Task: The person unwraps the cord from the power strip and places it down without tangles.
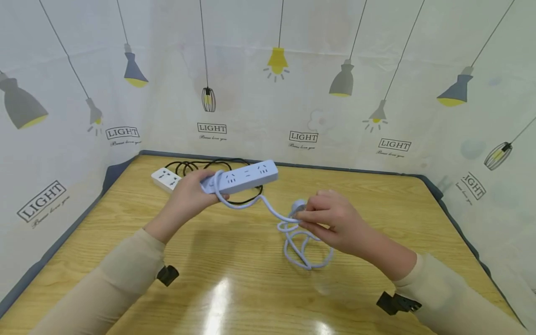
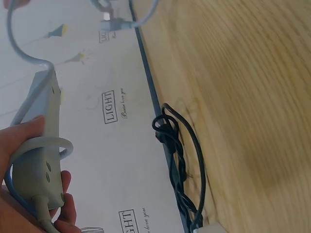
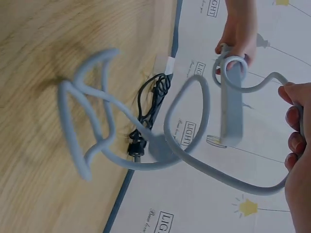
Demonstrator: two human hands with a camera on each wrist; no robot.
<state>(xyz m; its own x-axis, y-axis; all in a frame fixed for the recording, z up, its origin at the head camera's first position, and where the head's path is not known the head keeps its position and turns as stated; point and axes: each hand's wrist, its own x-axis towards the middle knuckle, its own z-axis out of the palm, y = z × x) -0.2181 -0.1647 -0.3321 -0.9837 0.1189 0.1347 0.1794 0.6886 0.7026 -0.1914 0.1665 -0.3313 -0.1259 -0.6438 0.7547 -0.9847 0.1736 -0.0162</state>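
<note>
My left hand (image 1: 190, 193) grips one end of a white power strip (image 1: 251, 177) and holds it above the table. The strip's white cord (image 1: 274, 211) loops once round that gripped end, as the left wrist view also shows. Fingers of my right hand (image 1: 335, 221) pinch the cord a little to the right of the strip. Below the right hand the rest of the cord hangs in loose coils, with its plug (image 1: 298, 204) beside the fingertips. In the right wrist view the cord (image 3: 218, 174) runs through the curled right hand (image 3: 299, 131).
Behind the left hand, a second white power strip (image 1: 165, 178) lies on the wooden table (image 1: 243, 288). Its black cord (image 2: 199, 160) is bundled along the table's back edge. A light cloth backdrop (image 1: 251, 125) printed with lamps stands round the back and sides.
</note>
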